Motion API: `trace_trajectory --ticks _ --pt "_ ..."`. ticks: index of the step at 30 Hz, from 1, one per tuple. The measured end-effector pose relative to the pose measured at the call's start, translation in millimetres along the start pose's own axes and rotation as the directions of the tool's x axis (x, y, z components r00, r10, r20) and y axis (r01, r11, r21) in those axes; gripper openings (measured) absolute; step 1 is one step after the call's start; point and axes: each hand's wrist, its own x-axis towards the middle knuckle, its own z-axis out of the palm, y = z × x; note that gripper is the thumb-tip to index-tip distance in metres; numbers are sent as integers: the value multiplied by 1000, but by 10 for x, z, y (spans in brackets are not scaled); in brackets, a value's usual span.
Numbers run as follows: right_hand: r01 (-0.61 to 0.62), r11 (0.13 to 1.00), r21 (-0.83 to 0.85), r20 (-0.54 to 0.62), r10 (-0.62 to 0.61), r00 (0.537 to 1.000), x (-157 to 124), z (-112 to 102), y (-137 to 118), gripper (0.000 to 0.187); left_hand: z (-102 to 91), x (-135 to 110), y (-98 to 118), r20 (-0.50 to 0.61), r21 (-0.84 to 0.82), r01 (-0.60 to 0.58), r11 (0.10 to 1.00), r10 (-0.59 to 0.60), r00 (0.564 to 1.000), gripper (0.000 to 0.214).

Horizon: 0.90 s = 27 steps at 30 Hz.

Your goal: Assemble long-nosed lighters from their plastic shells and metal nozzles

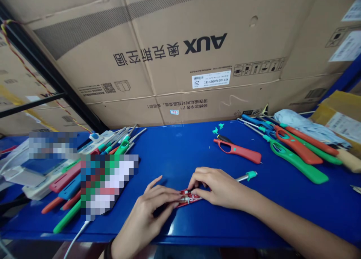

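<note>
My left hand (pixel 149 214) and my right hand (pixel 214 187) pinch a red plastic long-nosed lighter body (pixel 188 197) between them, low in the middle of the blue workbench (pixel 180 229). Its metal parts show through an open side, and my fingers cover much of it. A thin metal rod with a teal collar (pixel 248 176) sticks out to the right, past my right hand. Just above my right hand lies a red lighter handle (pixel 237 150) with a black part at its end. Two small teal plastic pieces (pixel 216 130) sit farther back.
Green and orange lighters (pixel 296 157) lie in a pile at the right, next to a folded pale cloth (pixel 307 127). More lighters and a white power strip (pixel 93 144) fill the left side. A large cardboard box (pixel 180 56) stands along the bench's back edge.
</note>
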Motion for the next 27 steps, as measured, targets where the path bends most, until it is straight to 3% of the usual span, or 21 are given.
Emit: trace_trajectory --ticks 6,10,14,19,23,27 --pt "-3 1000 -18 5 3 1000 -19 9 15 7 71 -9 33 -36 -26 80 996 -81 996 24" --pt "-12 1000 -21 5 12 1000 -19 11 9 8 134 -95 69 -40 118 -14 993 19 999 33" --pt "-13 1000 -21 -4 13 1000 -10 11 4 7 196 -201 115 -14 328 -134 935 146 989 45" --pt "-20 1000 4 -7 20 1000 -12 2 2 6 235 -292 223 103 516 -183 837 152 983 54" --pt "-44 998 34 -1 44 999 -9 -10 -1 8 248 -307 278 112 551 -177 816 138 984 50" --pt "-45 998 36 -2 46 999 -2 -13 4 10 179 -261 321 133 486 -174 856 124 983 51"
